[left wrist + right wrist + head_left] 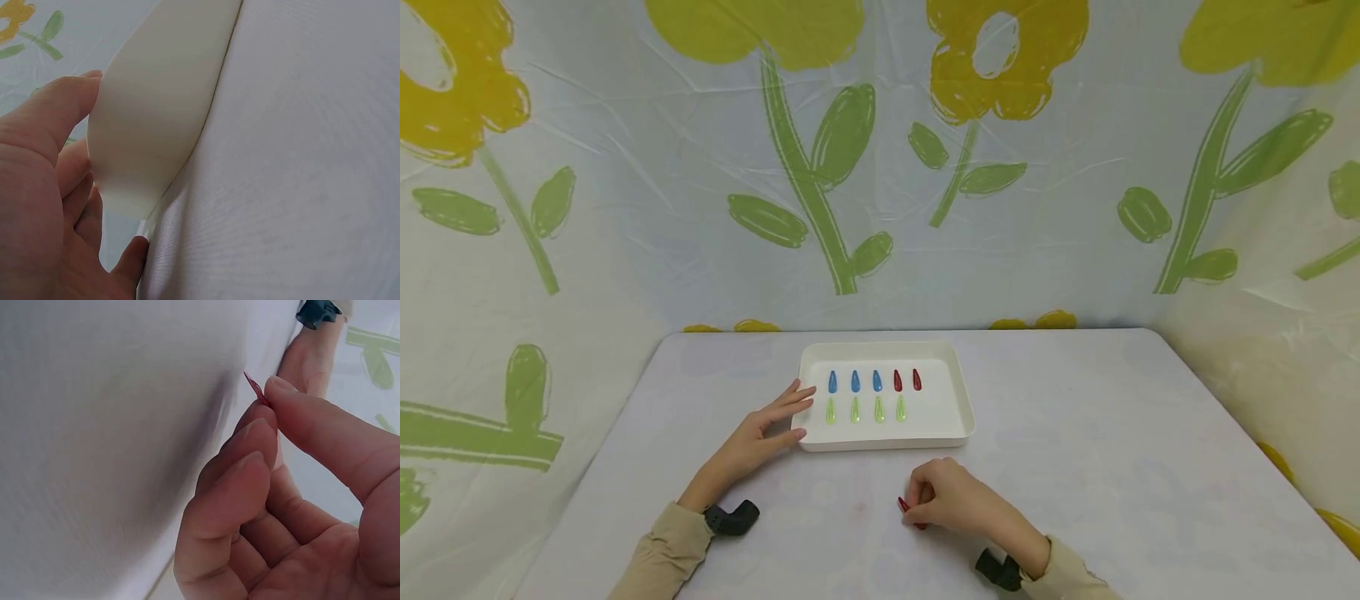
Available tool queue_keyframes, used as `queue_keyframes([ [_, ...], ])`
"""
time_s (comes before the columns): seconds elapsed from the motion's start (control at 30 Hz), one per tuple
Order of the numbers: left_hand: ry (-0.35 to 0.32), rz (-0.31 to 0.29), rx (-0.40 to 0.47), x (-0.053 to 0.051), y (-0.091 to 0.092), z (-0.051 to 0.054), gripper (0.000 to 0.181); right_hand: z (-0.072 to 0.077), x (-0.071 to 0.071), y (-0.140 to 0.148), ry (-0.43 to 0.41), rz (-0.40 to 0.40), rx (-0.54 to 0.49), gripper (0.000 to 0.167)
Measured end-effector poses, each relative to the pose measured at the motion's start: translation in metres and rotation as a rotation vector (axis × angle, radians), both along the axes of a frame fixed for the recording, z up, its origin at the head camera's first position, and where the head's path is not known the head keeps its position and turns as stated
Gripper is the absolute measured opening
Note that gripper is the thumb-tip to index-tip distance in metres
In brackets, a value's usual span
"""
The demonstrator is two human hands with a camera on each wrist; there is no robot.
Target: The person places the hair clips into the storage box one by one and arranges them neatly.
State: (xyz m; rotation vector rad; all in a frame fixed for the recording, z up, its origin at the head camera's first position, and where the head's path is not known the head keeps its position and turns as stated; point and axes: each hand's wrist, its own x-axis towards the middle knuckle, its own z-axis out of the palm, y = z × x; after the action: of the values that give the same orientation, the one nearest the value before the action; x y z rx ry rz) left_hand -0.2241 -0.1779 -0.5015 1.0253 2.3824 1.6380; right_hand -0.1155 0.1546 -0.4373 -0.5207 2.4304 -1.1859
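Between thumb and fingertips my right hand (951,497) pinches a red snap hair clip (902,503), low over the table in front of the tray. The right wrist view shows the clip (257,389) poking out past the fingertips, most of it visible edge-on. My left hand (767,429) rests with spread, relaxed fingers against the left edge of a white tray (951,421); the left wrist view has them along its outer wall (153,94). In the tray's back row lie three blue clips (855,382) and two red clips (897,381). Several light green clips (855,410) form the front row.
The white tabletop (1112,467) extends around the tray on all sides. Behind it hangs a curtain (1045,250) printed with flowers. A dark wrist device (732,518) sits on the left wrist, and another (997,570) on the right.
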Motion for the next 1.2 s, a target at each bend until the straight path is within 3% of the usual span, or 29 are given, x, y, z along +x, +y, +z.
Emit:
queue_keyframes([
  [0.17,0.009,-0.003,0.014,0.001,-0.001,0.001,0.052,0.004,-0.003,-0.002,-0.016,-0.011,0.014,0.019],
  [0.57,-0.004,0.004,0.003,0.002,0.000,0.002,0.052,0.022,-0.012,-0.002,0.053,-0.028,0.048,0.019],
  [1.2,-0.011,-0.001,-0.001,0.000,0.000,0.000,0.052,0.060,-0.029,0.007,0.147,-0.071,-0.022,0.014],
])
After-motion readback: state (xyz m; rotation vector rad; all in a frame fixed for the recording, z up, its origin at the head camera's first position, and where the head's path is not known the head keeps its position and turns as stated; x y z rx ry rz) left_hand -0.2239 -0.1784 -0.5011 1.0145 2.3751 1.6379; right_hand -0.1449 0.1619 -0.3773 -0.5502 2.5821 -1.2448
